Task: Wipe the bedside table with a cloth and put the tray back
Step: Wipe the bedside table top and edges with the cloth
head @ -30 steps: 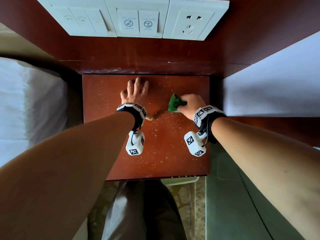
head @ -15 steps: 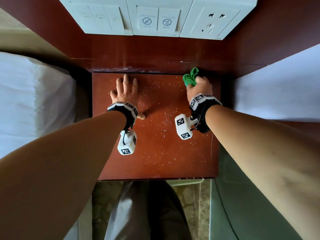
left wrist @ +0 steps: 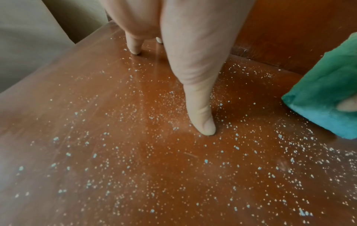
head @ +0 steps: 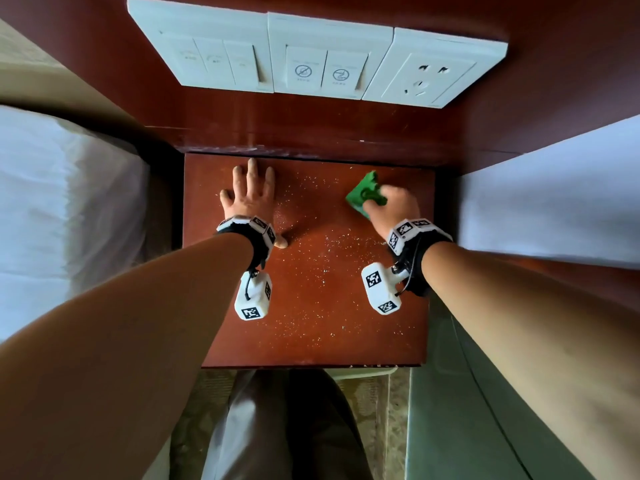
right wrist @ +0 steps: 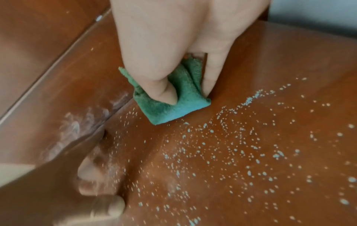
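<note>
The red-brown bedside table [head: 311,306] is speckled with pale droplets [left wrist: 173,168]. My right hand [head: 391,202] grips a bunched green cloth [head: 363,194] and presses it on the table's far right part; the right wrist view shows thumb and fingers pinching the cloth [right wrist: 173,107]. Flat on the far left of the tabletop lies my left hand [head: 247,195], fingers spread and thumb [left wrist: 201,119] down on the wood. The cloth's edge [left wrist: 324,94] shows at the right of the left wrist view. No tray is in view.
A wooden back panel [head: 311,133] rises behind the table, carrying white switch plates [head: 270,57] and a socket [head: 429,74]. White bedding [head: 52,209] lies to the left and a pale surface [head: 554,195] to the right. My legs [head: 277,427] stand before the table's front edge.
My right hand swept the cloth from the table's middle to the far right corner, then drew it slightly back toward me and left. The left hand stayed planted.
</note>
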`<state>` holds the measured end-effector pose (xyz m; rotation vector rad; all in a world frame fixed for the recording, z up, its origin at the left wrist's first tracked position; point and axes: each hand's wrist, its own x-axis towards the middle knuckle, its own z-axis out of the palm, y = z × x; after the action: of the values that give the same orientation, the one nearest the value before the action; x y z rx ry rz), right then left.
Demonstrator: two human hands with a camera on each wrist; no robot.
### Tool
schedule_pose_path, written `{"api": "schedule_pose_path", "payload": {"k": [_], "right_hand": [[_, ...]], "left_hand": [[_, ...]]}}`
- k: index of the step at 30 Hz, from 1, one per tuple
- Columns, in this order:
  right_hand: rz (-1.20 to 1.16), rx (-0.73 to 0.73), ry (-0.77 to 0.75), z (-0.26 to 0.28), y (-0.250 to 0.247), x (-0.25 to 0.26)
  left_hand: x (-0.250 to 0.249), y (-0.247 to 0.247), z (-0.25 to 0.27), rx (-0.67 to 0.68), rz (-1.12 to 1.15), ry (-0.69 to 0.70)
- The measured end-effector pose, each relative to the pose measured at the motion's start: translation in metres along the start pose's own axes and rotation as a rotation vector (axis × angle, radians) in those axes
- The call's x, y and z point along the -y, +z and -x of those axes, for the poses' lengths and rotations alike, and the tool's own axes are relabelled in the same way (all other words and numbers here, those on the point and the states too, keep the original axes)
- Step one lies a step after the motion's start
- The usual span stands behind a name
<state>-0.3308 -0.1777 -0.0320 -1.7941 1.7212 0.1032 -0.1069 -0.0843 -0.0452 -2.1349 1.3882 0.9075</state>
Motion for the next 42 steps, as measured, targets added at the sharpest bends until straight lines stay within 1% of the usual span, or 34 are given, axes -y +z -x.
{"api": "schedule_pose_path", "payload": {"k": [2, 3, 5, 7, 12, 16, 20, 22, 27, 30, 34, 36, 39, 42], "right_hand": [[-0.049, -0.155, 0.079, -0.009, -0.004, -0.005], [-0.057, -0.208, 0.127, -0.014, -0.006, -0.007], [-0.073, -0.248, 0.22, -0.022, -0.009, -0.008], [-0.066, -0.242, 0.26, -0.029, -0.009, -0.002], [-0.024, -0.231, 0.259, -0.029, 0.006, 0.02], [-0.039, -0.24, 0.176, -0.026, 0.018, 0.026], [-0.015, -0.239, 0.137, -0.025, 0.022, 0.024], [0.003, -0.229, 0.08, -0.024, 0.023, 0.022], [0.026, -0.131, -0.188, -0.025, 0.029, 0.025], [0.038, -0.046, -0.266, -0.021, 0.028, 0.028], [0.104, 0.117, -0.338, -0.002, 0.027, 0.017], [0.14, 0.205, -0.36, 0.011, 0.028, 0.008], [0.193, 0.272, -0.36, 0.026, 0.03, -0.002], [0.168, 0.329, -0.25, 0.027, 0.023, 0.003]], "left_hand": [[0.0, 0.0, 0.0, 0.003, 0.001, 0.002], [0.001, 0.0, 0.0, 0.001, 0.001, 0.002], [0.001, 0.001, 0.0, -0.002, -0.002, 0.002], [0.0, 0.0, 0.001, -0.005, -0.002, 0.003], [0.001, 0.002, -0.002, -0.016, -0.003, -0.002], [0.001, 0.002, -0.003, -0.018, -0.009, -0.002], [0.001, 0.003, -0.003, -0.016, 0.002, -0.001], [0.001, 0.002, -0.002, -0.014, 0.009, 0.001], [0.001, 0.002, -0.002, -0.018, 0.009, -0.003], [0.001, 0.003, -0.002, -0.021, 0.018, 0.002], [0.0, 0.003, -0.003, -0.027, 0.015, 0.003], [0.0, 0.003, -0.003, -0.024, 0.021, 0.003], [0.0, 0.002, -0.002, -0.021, 0.032, 0.005], [0.0, 0.003, -0.001, -0.021, 0.023, 0.0]]}}
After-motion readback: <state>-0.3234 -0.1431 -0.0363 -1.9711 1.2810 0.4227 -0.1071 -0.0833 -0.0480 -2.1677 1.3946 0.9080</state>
